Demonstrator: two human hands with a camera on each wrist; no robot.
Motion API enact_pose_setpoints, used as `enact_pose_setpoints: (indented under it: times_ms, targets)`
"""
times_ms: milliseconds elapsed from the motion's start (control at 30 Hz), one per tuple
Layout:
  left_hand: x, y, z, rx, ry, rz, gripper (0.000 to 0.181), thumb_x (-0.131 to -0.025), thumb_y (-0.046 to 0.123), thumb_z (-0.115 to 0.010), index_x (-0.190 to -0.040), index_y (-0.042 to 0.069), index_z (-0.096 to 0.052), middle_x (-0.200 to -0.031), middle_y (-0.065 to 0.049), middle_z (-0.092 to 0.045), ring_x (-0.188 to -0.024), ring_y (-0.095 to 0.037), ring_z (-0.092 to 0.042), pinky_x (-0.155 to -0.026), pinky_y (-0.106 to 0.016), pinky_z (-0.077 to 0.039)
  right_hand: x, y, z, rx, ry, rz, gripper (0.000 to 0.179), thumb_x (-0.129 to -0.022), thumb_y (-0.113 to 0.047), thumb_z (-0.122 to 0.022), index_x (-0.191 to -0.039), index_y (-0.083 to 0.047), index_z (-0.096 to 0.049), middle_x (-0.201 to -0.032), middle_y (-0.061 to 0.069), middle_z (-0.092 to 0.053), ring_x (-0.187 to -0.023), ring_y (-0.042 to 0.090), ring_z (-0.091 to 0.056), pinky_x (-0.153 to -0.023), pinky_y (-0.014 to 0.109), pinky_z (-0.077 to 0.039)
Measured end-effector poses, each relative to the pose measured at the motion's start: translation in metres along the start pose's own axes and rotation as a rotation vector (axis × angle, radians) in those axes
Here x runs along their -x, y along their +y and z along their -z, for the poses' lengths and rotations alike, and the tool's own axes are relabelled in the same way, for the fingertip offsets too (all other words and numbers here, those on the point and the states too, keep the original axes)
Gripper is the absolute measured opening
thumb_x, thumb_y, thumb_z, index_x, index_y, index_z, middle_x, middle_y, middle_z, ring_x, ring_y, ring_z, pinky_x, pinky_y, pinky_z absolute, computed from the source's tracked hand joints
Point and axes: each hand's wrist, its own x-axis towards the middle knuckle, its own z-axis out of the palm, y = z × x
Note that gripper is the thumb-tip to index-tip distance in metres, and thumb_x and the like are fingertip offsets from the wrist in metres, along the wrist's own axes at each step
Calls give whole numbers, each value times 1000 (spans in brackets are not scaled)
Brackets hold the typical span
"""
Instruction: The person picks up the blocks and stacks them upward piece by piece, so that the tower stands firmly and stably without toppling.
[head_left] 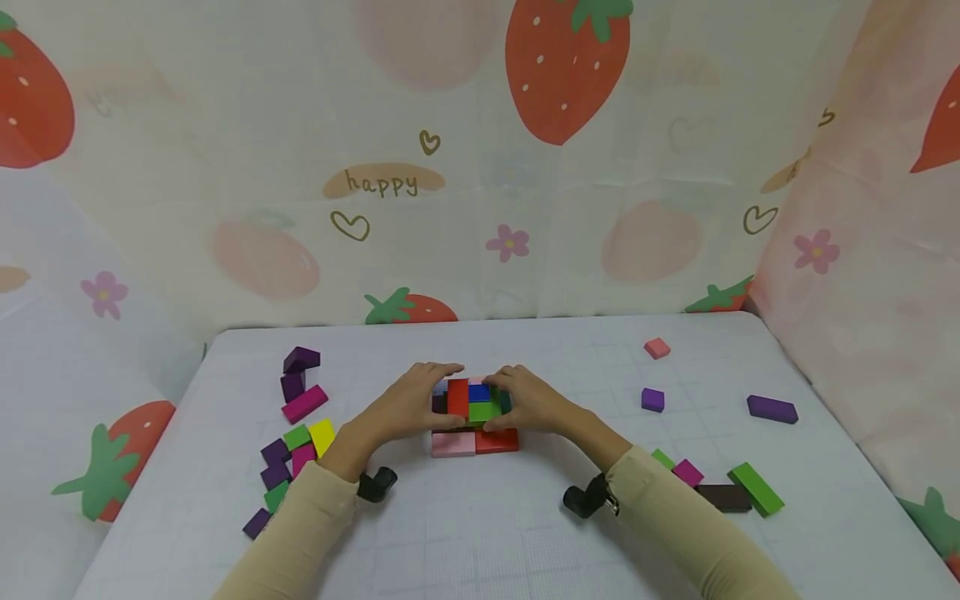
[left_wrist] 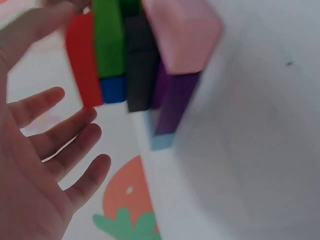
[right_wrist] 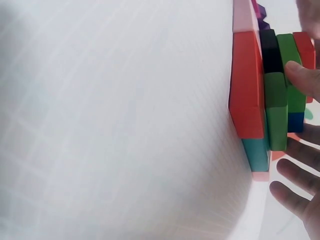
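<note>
Between both hands stands a low layered stack of coloured wooden blocks, with a pink block and a red block at its bottom front. Another red block lies on top, beside a green block and a blue block. At the stack's left side is my left hand, fingers spread and nearly straight, thumb close to the upper red block's front end. My right hand pinches the green block from the right, its thumb on the front face and forefinger towards the back. Dark purple blocks show low in the stack.
Loose blocks lie at the left, among them a magenta block and a yellow block. On the right are a purple block, a black block, a long green block and a salmon block.
</note>
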Motion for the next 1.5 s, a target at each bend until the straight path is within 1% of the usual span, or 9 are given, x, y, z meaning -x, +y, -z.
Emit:
enact_pose_setpoints:
  times_ms: [100, 333, 467, 667, 833, 1033, 1233, 1367, 1500]
  targets:
    - [4, -2, 11, 9, 49, 14, 68, -85, 46, -71, -141, 15, -49, -143, -11, -51, -133, -31, -43, -105, -54, -44, 0, 0, 0, -1, -1, -2, 70, -78, -39, -79, -137, -12, -54, -134, 9, -55, -123, 24, -47, -101, 44, -49]
    - [21, -19, 37, -21, 148, 75, 44, -92, 32, -66, -129, 9, -60, -134, -15, -58, -128, -36, -47, -107, -56, -41, 2, 1, 0, -5, -1, -7, 70, -79, -39, -79, -138, -13, -53, -136, 9, -53, -125, 24, -46, -103, 44, -49]
    - [39, -35, 51, -20, 119, 157, 45, -93, 31, -64, -130, 6, -59, -133, -19, -58, -127, -40, -47, -106, -58, -40, 2, 0, 1, 1, -5, -6, 70, -79, -39, -79, -138, -12, -53, -135, 9, -54, -124, 24, -47, -102, 43, -49]
    - [64, -59, 69, 10, 13, 241, 51, -91, 29, -67, -129, -3, -57, -128, -25, -59, -120, -44, -53, -102, -57, -44, 3, -2, 3, 0, -13, -13, 70, -79, -39, -78, -139, -13, -53, -135, 9, -53, -125, 24, -46, -101, 43, -50]
    - [79, -77, 70, -13, -61, 297, 58, -84, 29, -73, -128, -6, -57, -122, -27, -61, -111, -42, -58, -96, -56, -49, 2, 0, 2, 2, -8, -9, 70, -79, -39, -78, -139, -13, -53, -136, 9, -53, -124, 24, -47, -102, 43, -50]
    - [88, -88, 63, -112, -130, 338, 61, -77, 28, -79, -124, -6, -61, -117, -25, -64, -107, -41, -58, -95, -58, -48, 1, 1, 1, 7, -7, 3, 70, -80, -40, -78, -138, -12, -53, -135, 9, -54, -124, 24, -47, -102, 43, -49]
    - [91, -89, 58, -156, -148, 381, 59, -72, 26, -84, -118, -4, -65, -112, -22, -66, -102, -40, -49, -90, -57, -51, 1, 0, 2, 0, -7, 2, 70, -79, -40, -78, -138, -13, -53, -134, 10, -54, -123, 24, -48, -102, 43, -49]
    - [91, -87, 56, -159, -139, 400, 59, -70, 25, -85, -118, -3, -65, -107, -20, -66, -99, -36, -49, -86, -53, -53, 1, 0, 2, -1, -7, 5, 70, -79, -40, -78, -138, -12, -53, -134, 10, -55, -122, 24, -48, -102, 43, -49]
    - [93, -86, 54, -150, -163, 441, 62, -70, 25, -86, -121, -3, -63, -104, -18, -64, -96, -33, -49, -84, -51, -54, 2, 1, 2, -7, -13, 4, 70, -79, -40, -78, -139, -12, -53, -134, 10, -54, -123, 24, -47, -102, 43, -49]
